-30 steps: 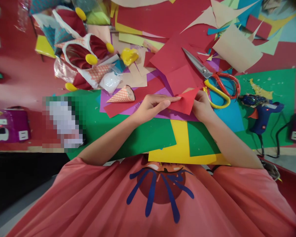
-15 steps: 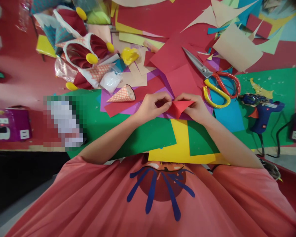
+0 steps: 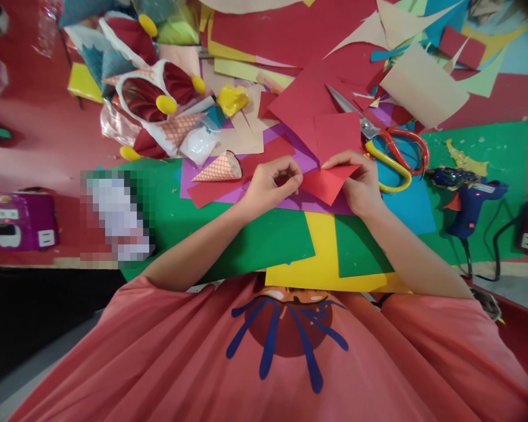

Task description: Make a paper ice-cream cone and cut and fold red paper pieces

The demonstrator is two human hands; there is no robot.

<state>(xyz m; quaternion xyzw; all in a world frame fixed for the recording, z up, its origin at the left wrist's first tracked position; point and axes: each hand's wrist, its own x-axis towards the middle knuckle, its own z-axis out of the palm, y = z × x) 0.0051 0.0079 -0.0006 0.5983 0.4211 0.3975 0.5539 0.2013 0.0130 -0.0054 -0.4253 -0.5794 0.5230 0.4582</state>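
Note:
A piece of red paper [image 3: 330, 185] with a raised, bent edge is between my two hands. My right hand [image 3: 361, 183] pinches it at its upper right side, thumb below and fingers behind. At its left corner my left hand [image 3: 275, 183] has thumb and index finger curled together against the edge; the exact contact is small. Beneath lie purple paper [image 3: 290, 204] and a dark red strip [image 3: 202, 195]. A checked paper cone [image 3: 219, 167] rests on its side left of my left hand. Scissors with red and yellow handles [image 3: 389, 149] lie beyond my right hand.
A blue glue gun [image 3: 470, 205] with a cord lies at right on green card [image 3: 517, 158]. Fabric cones with yellow buttons [image 3: 156, 97] are heaped at upper left. Coloured paper scraps [image 3: 426, 85] cover the back. A purple power socket box [image 3: 24, 221] stands at far left.
My right hand has moved slightly right and the red paper is spread wider and flatter between my hands. My left hand has shifted a little to the left.

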